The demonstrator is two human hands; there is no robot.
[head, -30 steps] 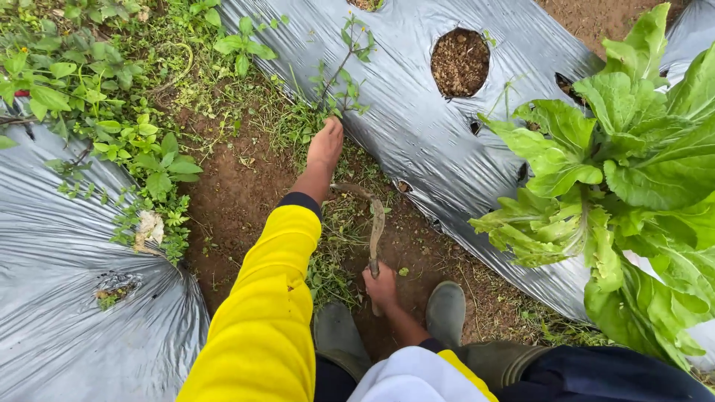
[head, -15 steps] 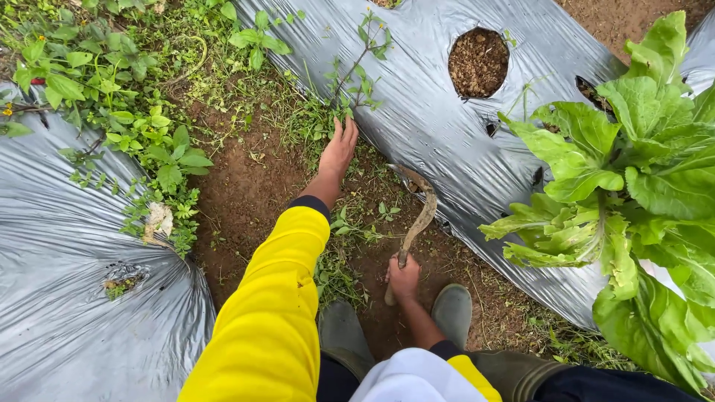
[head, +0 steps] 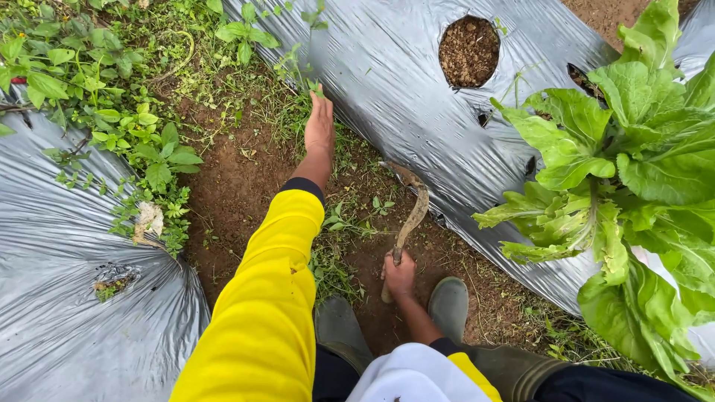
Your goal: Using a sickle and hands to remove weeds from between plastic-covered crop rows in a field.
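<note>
A: What covers the arms?
B: Bright yellow long sleeves (head: 261, 298) with dark ribbed cuffs (head: 302, 184), running from the lower centre of the frame upward; both hands are bare.

A: And lower down?
B: Grey-green rubber boots (head: 448, 304) at bottom centre, dark trousers (head: 611, 387) at lower right, and a white garment (head: 410, 376) at the bottom edge.

A furrow between two silver plastic-mulch sheets, one at left (head: 67, 313) and one at right (head: 387, 67). Counted: 2 bare hands, left hand (head: 320, 123) and right hand (head: 400, 274); 1 sickle (head: 411, 216); 2 rubber boots (head: 448, 305); 1 yellow sleeve (head: 264, 298); 1 large leafy plant (head: 625, 171); approx. 2 planting holes w/ soil, one round (head: 468, 50).
</note>
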